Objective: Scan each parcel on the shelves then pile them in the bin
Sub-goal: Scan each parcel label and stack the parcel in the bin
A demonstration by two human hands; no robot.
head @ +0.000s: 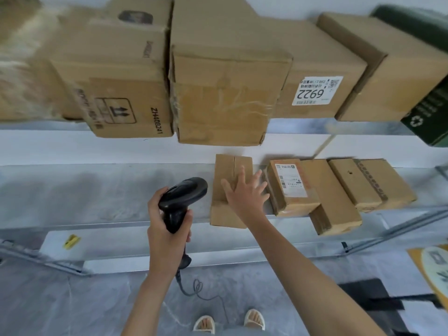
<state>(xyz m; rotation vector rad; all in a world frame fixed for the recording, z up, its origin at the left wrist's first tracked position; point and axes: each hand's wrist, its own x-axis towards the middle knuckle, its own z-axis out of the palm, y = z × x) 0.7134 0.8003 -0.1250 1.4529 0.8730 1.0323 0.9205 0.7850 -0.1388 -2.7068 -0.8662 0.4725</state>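
Note:
My left hand (167, 229) grips a black barcode scanner (181, 200) by its handle, its head aimed toward the lower shelf. My right hand (244, 192) lies flat with fingers spread on a plain cardboard parcel (226, 214) on the lower shelf (101, 190). To its right sit a small parcel with a white label (291, 187), a longer parcel (334, 209) under it and a taped parcel (371, 185). Several bigger boxes fill the upper shelf, one bearing a 6922 label (317, 90). A dark green bin (426, 112) shows at the right edge.
The scanner's cable (203, 292) hangs down and curls over the grey floor by my sandalled feet. A small yellow item (71, 241) lies on the lowest shelf board. A yellow sign (434, 267) and a black object (373, 299) sit at the lower right.

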